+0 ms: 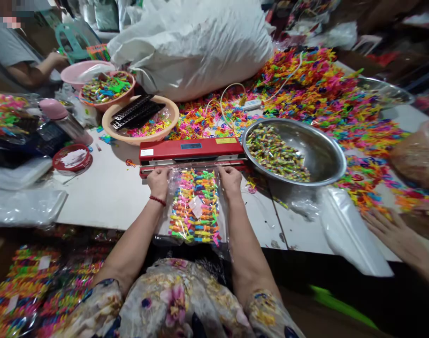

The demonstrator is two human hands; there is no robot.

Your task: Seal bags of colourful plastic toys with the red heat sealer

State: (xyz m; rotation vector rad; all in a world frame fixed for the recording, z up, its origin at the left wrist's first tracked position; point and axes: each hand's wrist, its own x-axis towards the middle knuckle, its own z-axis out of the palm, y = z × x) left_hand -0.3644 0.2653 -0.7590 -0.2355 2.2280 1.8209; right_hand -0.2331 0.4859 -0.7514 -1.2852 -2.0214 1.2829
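A clear bag (194, 209) full of bright toys is held flat on the white table (109, 197), right in front of the person. Its top edge is tucked into the red sealer (191, 151) — likely so the open end can be shut there. The bag is pinched at its two top corners: one by the left hand (158, 182), one by the right hand (230, 180). Both hands are closed on the plastic, so it is kept tight and smooth. One small white tag can be seen inside the bag.

Just to the right of the sealer, one steel bowl (316, 155) of small wrapped bits is set — close by and easy to reach. Three round tubs (140, 123) are seen on the left. Another person's hand (390, 230) is laid on the table at the far right.
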